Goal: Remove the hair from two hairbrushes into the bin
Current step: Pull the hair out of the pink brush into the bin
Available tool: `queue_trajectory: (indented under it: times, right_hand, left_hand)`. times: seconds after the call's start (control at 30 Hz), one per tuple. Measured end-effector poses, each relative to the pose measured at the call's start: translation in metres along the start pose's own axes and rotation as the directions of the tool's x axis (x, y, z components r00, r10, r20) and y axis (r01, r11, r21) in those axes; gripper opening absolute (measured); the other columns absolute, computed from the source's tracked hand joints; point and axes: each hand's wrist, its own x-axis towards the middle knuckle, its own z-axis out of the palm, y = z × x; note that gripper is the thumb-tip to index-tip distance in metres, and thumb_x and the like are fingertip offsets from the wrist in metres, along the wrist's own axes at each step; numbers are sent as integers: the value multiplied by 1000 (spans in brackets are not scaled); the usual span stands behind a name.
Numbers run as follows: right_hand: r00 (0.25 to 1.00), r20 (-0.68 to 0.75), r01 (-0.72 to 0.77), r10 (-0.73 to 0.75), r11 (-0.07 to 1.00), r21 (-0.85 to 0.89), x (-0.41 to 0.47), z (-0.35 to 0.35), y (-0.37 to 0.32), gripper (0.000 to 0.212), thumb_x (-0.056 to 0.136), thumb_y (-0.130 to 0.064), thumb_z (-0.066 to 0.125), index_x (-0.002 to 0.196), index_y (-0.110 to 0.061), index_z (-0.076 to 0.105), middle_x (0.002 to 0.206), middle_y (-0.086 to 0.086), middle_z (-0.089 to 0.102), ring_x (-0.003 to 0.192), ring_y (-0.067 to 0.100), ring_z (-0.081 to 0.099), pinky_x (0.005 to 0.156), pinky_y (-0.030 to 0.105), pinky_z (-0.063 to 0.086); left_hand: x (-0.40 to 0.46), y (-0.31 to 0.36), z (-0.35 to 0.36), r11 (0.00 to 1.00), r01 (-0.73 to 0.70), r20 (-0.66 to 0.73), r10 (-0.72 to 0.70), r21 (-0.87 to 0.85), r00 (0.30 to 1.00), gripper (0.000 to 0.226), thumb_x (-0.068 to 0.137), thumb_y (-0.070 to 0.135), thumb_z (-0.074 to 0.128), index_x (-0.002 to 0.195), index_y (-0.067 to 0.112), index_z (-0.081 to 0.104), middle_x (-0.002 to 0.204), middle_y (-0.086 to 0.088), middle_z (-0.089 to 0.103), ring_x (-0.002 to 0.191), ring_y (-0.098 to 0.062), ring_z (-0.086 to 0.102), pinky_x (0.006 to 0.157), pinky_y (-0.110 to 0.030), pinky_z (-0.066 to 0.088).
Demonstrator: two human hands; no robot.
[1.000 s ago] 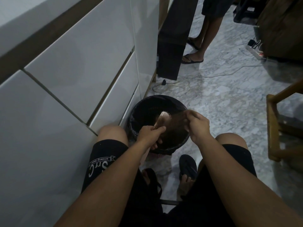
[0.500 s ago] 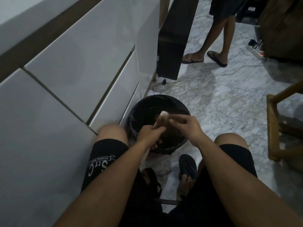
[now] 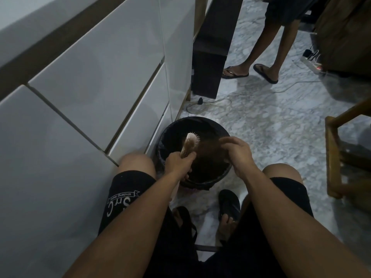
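The black bin (image 3: pixel 202 173) stands on the marble floor (image 3: pixel 271 125), against the white cabinet (image 3: pixel 90 87). The left hand (image 3: pixel 178 163) grips the hairbrush (image 3: pixel 189 144) handle over the bin opening. The right hand (image 3: pixel 237 151), fingers curled, pinches brown hair (image 3: pixel 208 149) beside the bristles.

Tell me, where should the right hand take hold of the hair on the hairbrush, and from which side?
Pinch the brown hair close to the bristles, coming from the right. The left hand grips the hairbrush by its lower part, bristles facing right over the black bin, so that side is free. The right hand already has its fingers in the hair there.
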Motion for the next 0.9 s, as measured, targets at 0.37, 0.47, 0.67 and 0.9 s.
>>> queue_trajectory:
  times: [0.37,0.47,0.67,0.9]
  right_hand:
    - [939,268,304,-213,879,-368,-10,4,5,19,84,-13,72,103,-9,72,97,4,73,94,19,69,86,36,56]
    - [958,216,262,-190,885,-385,-5,3,7,13,85,-5,70,98,-5,71,96,10,72,92,23,68,86,37,56]
    - [976,-113,134,-188,920,-368,4,-3,11,17,84,-1,63,91,-15,71,94,5,72,93,22,66,87,37,56]
    - [996,44,88,-79,970,-227,-2,-1,5,16,80,-16,65,95,-11,72,98,11,70,96,30,66,88,49,55]
  left_hand:
    - [-2,4,5,999,-25,97,29,-42,995,23,91,28,51,92,9,63,69,-9,65,44,-16,54,43,-26,43]
    - [1,5,4,994,16,16,-15,-104,1000,28,91,28,50,97,5,65,66,-9,63,44,-17,53,42,-26,40]
    - [3,7,0,962,103,28,-99,-251,995,32,90,27,50,95,0,67,67,-12,62,45,-17,51,40,-25,38]
    - [-5,15,-2,860,231,191,-159,-455,968,36,92,23,35,87,1,63,65,-15,56,46,-21,45,42,-25,33]
